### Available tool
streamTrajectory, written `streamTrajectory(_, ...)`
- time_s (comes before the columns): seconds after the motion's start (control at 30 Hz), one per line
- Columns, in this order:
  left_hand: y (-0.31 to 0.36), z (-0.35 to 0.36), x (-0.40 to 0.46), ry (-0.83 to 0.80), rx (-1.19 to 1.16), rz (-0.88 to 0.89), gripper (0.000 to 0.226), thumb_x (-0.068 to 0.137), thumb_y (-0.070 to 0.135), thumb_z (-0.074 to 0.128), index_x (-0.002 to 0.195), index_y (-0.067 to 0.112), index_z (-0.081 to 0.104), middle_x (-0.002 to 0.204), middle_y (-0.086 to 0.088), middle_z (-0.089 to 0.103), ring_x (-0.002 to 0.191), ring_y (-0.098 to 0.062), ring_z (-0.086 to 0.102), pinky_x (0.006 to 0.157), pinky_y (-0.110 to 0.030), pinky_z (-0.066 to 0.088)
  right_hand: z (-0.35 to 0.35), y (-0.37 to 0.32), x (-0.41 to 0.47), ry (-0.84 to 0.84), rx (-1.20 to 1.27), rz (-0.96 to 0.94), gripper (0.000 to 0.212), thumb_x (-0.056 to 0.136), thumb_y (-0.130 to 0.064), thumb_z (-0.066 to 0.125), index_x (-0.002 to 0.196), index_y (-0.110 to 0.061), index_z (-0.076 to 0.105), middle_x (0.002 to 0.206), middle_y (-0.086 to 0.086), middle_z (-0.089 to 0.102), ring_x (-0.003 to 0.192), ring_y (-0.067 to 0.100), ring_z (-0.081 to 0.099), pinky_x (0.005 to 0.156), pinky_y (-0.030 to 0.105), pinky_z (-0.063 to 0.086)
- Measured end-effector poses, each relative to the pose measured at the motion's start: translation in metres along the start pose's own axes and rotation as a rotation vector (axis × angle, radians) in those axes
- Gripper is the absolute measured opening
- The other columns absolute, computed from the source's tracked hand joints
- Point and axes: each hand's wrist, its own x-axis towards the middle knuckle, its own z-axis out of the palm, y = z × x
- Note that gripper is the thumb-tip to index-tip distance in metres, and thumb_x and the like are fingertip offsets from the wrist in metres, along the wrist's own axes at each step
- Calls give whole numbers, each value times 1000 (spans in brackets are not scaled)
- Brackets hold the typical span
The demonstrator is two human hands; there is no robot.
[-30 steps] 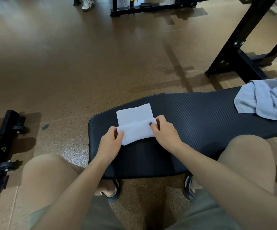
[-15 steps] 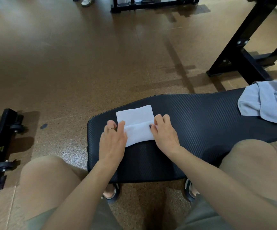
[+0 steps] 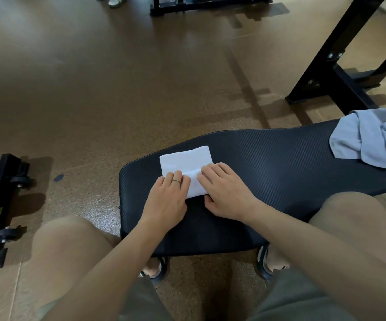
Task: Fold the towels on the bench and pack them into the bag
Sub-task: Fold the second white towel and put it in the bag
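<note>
Both grips now flat, pressing white towel onto bench.

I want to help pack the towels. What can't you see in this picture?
- The bag: nowhere in the head view.
- White towel: its near part lies under the left hand and right hand.
- Grey towel: cut off by the right edge of the picture.
- Bench: its right end runs past that edge; its legs are hidden beneath the pad.
</note>
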Motion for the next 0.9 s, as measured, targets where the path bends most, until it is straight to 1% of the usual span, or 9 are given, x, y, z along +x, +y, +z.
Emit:
streamTrajectory(0.1,4,-1,6,-26,96,28,40,82,17,69,116,8,52,107,-12,59,89,-25,56,76,-36,47,4,4,3,-28,-13,10,31,87,-23,54,115,-11,58,120,7,57,111,26,53,100,40,44)
streamTrajectory(0.23,0,3,-3,-68,313,133,47,86,12,67,129,-3,52,114,-17,61,95,-26,63,84,-34,54,10,7,-5,-27,-58,-61,30,94,-15,44,116,-6,62,120,10,59,115,29,55,102,42,45)
streamTrajectory(0.37,-5,5,-9,-97,313,124,55,81,8,69,131,-7,53,111,-16,63,92,-25,65,82,-31,57,15,4,-7,-18,-101,-17,27,94,-7,48,117,-4,62,116,12,62,110,29,58,101,41,47)
streamTrajectory(0.43,-8,-9,-5,-138,205,97,54,77,10,76,127,1,57,107,-10,67,90,-23,66,78,-31,56,11,3,-4,-14,-31,27,18,91,-6,54,107,-9,61,105,7,62,98,26,61,97,39,46)
streamTrajectory(0.5,-13,-27,-3,-175,51,73,38,86,12,69,122,11,56,105,-3,66,91,-22,65,74,-32,53,0,7,-4,-22,106,87,13,91,-10,57,103,-13,61,99,2,63,91,23,62,91,36,46)
streamTrajectory(0.57,-22,-37,-6,-190,-147,53,25,97,16,54,122,16,53,108,0,63,99,-23,64,77,-36,53,-16,12,-7,-97,317,173,18,98,-16,55,114,-15,61,106,-1,64,93,20,61,87,36,47)
streamTrajectory(0.67,-35,-47,-14,-310,-461,-59,35,104,30,48,138,22,48,117,4,63,104,-23,63,83,-37,50,-38,15,-14,-228,626,319,21,102,-26,53,122,-24,57,107,-8,62,92,12,59,78,31,46)
streamTrajectory(0.77,-38,-38,-28,-455,-782,-205,21,102,33,49,123,34,53,106,5,65,95,-17,62,84,-38,50,-45,11,-18,-301,844,460,15,102,-37,51,115,-33,54,102,-8,62,87,12,59,72,29,48)
streamTrajectory(0.9,-29,-26,-38,-467,-1003,-402,11,98,27,52,104,32,60,102,2,67,97,-20,62,87,-42,51,-36,-1,-15,-349,889,596,17,102,-44,46,113,-33,54,108,-4,60,94,15,60,80,37,52)
